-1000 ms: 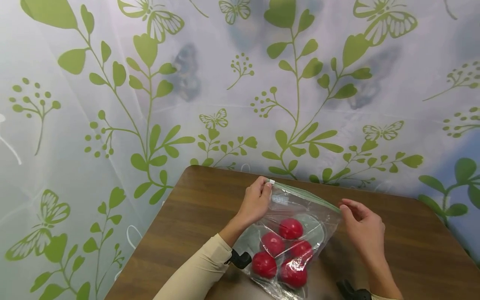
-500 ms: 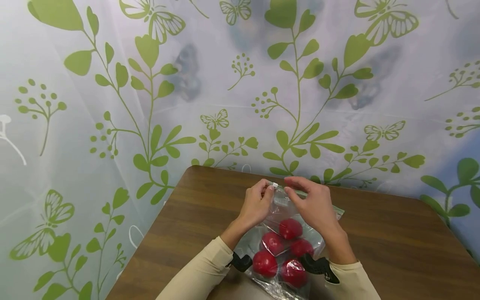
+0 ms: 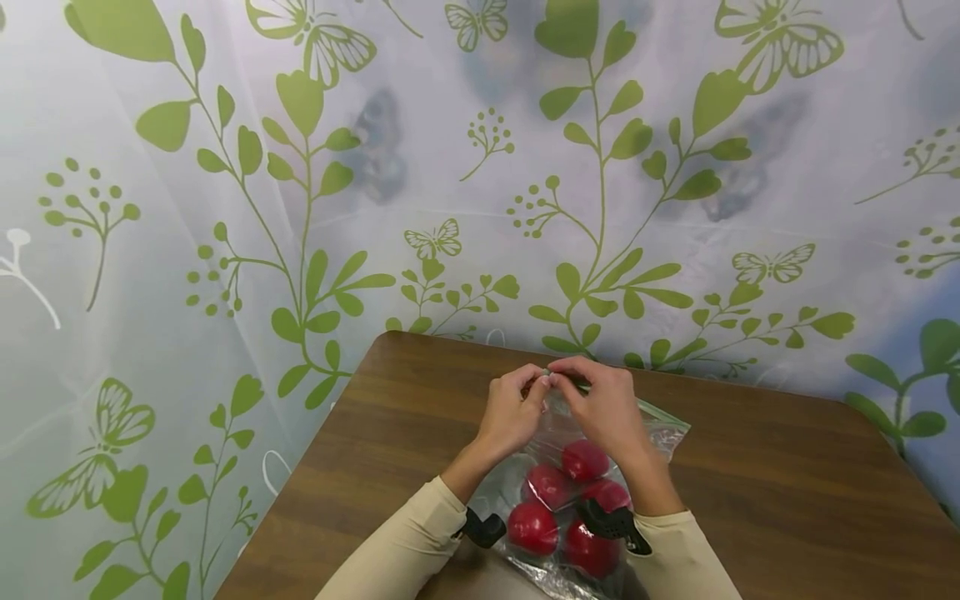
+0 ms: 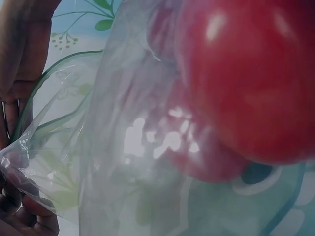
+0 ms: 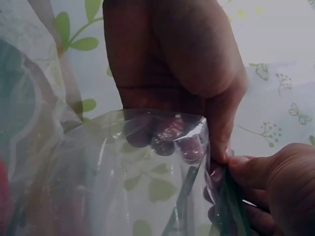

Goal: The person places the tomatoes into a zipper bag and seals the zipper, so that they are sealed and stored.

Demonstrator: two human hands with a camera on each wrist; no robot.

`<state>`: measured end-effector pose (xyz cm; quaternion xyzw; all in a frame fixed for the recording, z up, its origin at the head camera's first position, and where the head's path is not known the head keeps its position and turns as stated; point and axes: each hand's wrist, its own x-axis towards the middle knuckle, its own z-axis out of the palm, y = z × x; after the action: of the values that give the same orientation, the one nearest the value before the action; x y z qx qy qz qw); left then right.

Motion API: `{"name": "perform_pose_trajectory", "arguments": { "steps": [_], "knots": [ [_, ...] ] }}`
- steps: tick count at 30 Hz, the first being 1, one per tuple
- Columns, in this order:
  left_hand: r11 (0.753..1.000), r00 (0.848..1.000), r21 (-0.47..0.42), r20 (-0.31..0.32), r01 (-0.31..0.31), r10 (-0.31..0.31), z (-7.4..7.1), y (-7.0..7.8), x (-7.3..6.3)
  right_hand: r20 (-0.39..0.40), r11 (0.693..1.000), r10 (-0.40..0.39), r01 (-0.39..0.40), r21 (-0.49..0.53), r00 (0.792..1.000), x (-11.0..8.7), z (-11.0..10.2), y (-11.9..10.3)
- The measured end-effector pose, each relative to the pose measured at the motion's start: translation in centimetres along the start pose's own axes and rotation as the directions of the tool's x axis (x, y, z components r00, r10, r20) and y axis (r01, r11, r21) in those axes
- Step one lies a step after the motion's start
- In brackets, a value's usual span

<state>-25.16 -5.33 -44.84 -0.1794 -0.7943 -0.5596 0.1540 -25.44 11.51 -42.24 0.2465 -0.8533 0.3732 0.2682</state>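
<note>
A clear zip bag (image 3: pixel 670 433) with a green zip strip (image 3: pixel 662 413) hangs over the table, several round red tomatoes (image 3: pixel 533 528) inside. My left hand (image 3: pixel 512 414) pinches its upper left corner between thumb and fingers. Right beside it, my right hand (image 3: pixel 609 412) pinches the same end of the strip, and both sets of fingertips meet. The white slider seen earlier is hidden by the fingers. In the left wrist view one tomato (image 4: pixel 246 78) fills much of the frame. Through the film in the right wrist view, fingers of the left hand (image 5: pixel 172 59) show.
A brown wooden table (image 3: pixel 787 467) lies under the bag. Behind it hangs a pale curtain (image 3: pixel 450 167) printed with green leaves and butterflies. Black wrist mounts (image 3: pixel 483 529) sit at both cuffs, the right one in front of the tomatoes.
My right hand has moved left from the bag's right corner to the left corner, meeting the left hand. The left hand keeps its pinch there. The tomatoes stay nearly in place.
</note>
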Motion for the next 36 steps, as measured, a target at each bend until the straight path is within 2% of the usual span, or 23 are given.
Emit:
{"name": "perform_pose_trajectory", "arguments": {
  "steps": [6, 16, 22, 29, 36],
  "knots": [
    [1.000, 1.000, -0.011, -0.003, 0.003, -0.003, 0.1, 0.0, 0.0, -0.040, 1.000, 0.001, -0.001, -0.003, 0.999, -0.1, 0.1, 0.4],
    [1.000, 0.999, -0.028, -0.037, 0.003, -0.004, 0.3, 0.1, 0.0, -0.057, 0.999, -0.018, 0.016, -0.039, 0.998, -1.1, -0.6, 2.0],
    [0.999, 0.998, -0.041, -0.057, 0.010, -0.013, 0.2, 0.1, 0.0, -0.039, 0.996, -0.017, 0.014, -0.086, 0.999, -1.8, -1.9, 3.3],
    [1.000, 0.996, -0.018, -0.091, -0.005, 0.003, -0.1, 0.0, 0.3, -0.003, 0.991, 0.045, -0.045, -0.130, 0.999, -3.3, -3.9, 5.0],
    [1.000, 0.996, -0.001, -0.084, -0.021, 0.021, -0.9, -0.3, 1.0, -0.007, 0.979, 0.069, -0.069, -0.192, 0.998, -5.0, -5.6, 6.6]
  ]
}}
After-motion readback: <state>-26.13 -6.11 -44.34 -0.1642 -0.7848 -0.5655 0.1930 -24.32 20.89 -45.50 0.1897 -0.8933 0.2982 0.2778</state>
